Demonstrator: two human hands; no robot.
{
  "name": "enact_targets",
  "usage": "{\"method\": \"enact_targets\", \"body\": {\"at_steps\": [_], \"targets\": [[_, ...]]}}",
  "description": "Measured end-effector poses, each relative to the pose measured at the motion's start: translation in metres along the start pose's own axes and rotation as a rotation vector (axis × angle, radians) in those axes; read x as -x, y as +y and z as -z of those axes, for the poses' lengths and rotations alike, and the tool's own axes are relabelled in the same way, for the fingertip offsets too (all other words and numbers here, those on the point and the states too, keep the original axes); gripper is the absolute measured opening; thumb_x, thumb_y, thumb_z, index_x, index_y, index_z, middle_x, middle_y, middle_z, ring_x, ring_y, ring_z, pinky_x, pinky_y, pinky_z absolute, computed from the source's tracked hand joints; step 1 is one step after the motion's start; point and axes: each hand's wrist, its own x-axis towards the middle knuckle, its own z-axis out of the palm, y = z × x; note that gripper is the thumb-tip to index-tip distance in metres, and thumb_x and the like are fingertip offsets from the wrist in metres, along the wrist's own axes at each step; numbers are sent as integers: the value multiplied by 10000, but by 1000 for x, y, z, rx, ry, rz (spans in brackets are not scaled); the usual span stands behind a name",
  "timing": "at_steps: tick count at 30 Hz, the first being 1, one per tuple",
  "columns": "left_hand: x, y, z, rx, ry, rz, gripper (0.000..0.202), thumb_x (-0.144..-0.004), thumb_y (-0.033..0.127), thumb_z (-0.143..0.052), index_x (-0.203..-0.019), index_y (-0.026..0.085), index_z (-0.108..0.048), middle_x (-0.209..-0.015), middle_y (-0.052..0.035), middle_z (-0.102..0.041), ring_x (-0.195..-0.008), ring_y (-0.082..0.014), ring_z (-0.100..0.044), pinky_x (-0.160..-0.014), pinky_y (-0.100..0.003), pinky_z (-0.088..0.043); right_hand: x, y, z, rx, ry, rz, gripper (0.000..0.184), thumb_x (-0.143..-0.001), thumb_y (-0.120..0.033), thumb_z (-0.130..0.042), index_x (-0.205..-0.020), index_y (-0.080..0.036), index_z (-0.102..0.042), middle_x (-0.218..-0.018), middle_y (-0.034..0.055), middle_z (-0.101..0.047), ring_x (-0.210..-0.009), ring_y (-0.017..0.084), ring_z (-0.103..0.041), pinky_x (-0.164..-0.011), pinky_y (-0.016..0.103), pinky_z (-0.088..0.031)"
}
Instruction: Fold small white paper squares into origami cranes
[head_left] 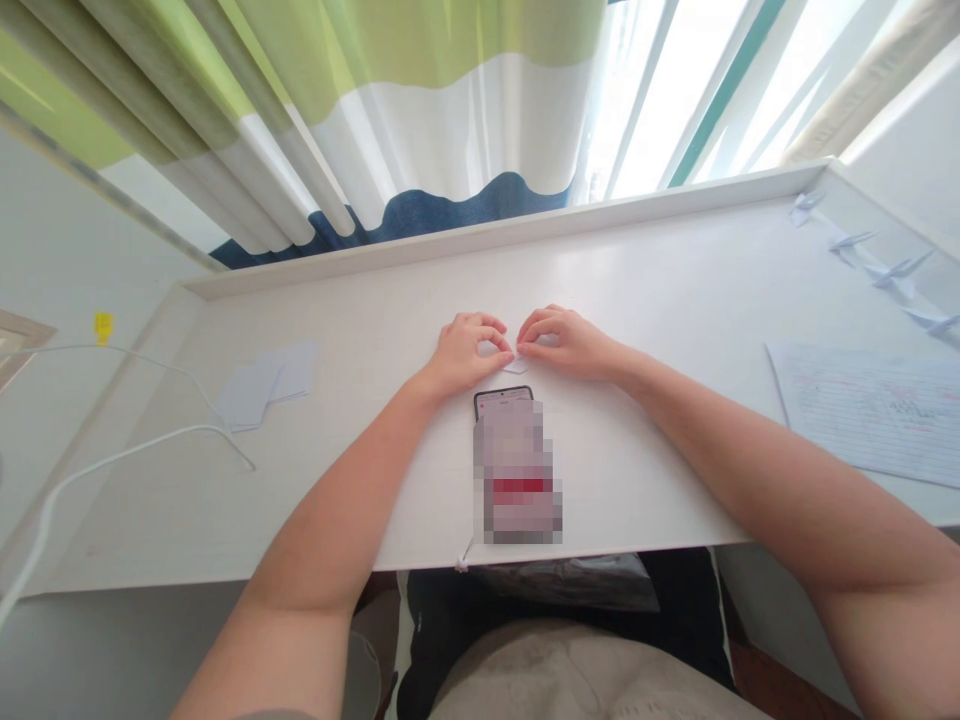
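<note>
A small piece of folded white paper (516, 367) is between my hands, just above the phone on the white desk. My left hand (471, 350) pinches its left side with thumb and fingertips. From the other side my right hand (564, 342) is closed in a pinch at the paper's upper right edge. The fingers cover much of the paper, so its full shape is hidden. Right below lies a phone (517, 465) with its screen lit and mostly blurred out.
Several folded paper pieces (892, 275) line the desk's (360, 460) right side, above a lined written sheet (870, 410). Blank paper slips (266, 385) and a white cable (135, 450) are at the left. A raised rim (510, 230) runs along the back, before the curtain (450, 110).
</note>
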Motion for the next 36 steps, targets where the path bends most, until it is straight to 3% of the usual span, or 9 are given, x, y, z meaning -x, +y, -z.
{"method": "enact_targets", "body": {"at_steps": [5,10,15,18,23,27,30,36], "targets": [[0,1,0,6,4,8,94,-880,330,-779,-808,270,-783,-1256,-33,-749,-1332,-336,-563,-1234,-612,-365,-4,-1,-4,7,25,-54,169,-878,-338,-709,-764,-232,-774,-1032,79,-793,-1051,290,-681,-1054,496,-459],[0,3,3,48,-5,31,35,-857,300,-782,-871,269,-790,-1282,-35,-749,-1340,-329,-580,-1216,-561,-428,-6,-1,-1,29,28,-110,117,-806,-309,-767,-885,-223,-782,-1054,89,-764,-1097,310,-654,-1007,469,-494],[0,12,8,49,-33,107,167,-836,281,-786,-1002,263,-783,-1291,-45,-737,-1359,-316,-584,-1214,-515,-448,-10,-1,-2,13,46,-151,152,-767,-299,-799,-896,-219,-787,-1041,87,-746,-1090,305,-648,-973,438,-510],[2,16,9,27,-43,108,121,-861,289,-758,-975,286,-800,-1303,-29,-723,-1373,-306,-576,-1240,-517,-421,-11,-3,-1,-11,55,-175,180,-751,-274,-812,-919,-211,-801,-1047,84,-745,-1062,291,-657,-970,426,-514],[3,16,8,-10,-41,84,94,-882,289,-745,-888,316,-834,-1302,-14,-713,-1347,-296,-586,-1245,-508,-407,-8,-5,5,3,75,-215,258,-719,-325,-857,-954,-222,-825,-1180,107,-740,-1203,336,-628,-1058,464,-496],[0,12,6,-29,-43,63,104,-885,283,-753,-877,327,-847,-1284,-16,-720,-1330,-303,-586,-1228,-531,-405,-5,-5,11,-93,123,-314,155,-799,-279,-738,-918,-211,-810,-1029,77,-782,-984,266,-695,-930,414,-536],[-1,9,5,-42,-38,49,99,-881,286,-762,-860,329,-848,-1270,-18,-727,-1313,-306,-587,-1221,-550,-396,-4,-5,9,-119,145,-347,176,-844,-337,-708,-916,-209,-806,-975,68,-776,-890,243,-693,-857,398,-545],[0,7,2,-16,-8,46,61,-868,307,-773,-843,307,-829,-1264,-17,-736,-1300,-306,-596,-1232,-541,-397,-4,-4,1,33,100,-201,192,-782,-388,-840,-915,-250,-835,-1168,102,-716,-1223,346,-620,-1090,492,-485]]}}
